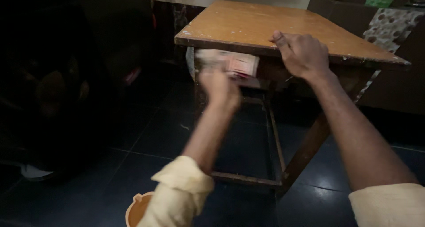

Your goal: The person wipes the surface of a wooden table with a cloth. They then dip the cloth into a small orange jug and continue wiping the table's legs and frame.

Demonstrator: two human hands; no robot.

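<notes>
Head view: the wooden desk [248, 23] is seen from its near edge, above a dark tiled floor [146, 134]. The right hand [303, 54] is laid over that edge, fingers curled closed on the wood. The left hand [219, 86], blurred, is raised just below the desktop, and its fingers appear closed on a pale pink-printed cloth [237, 63] held against the desk's apron. An orange bowl [136, 209] is seen near the left sleeve.
</notes>
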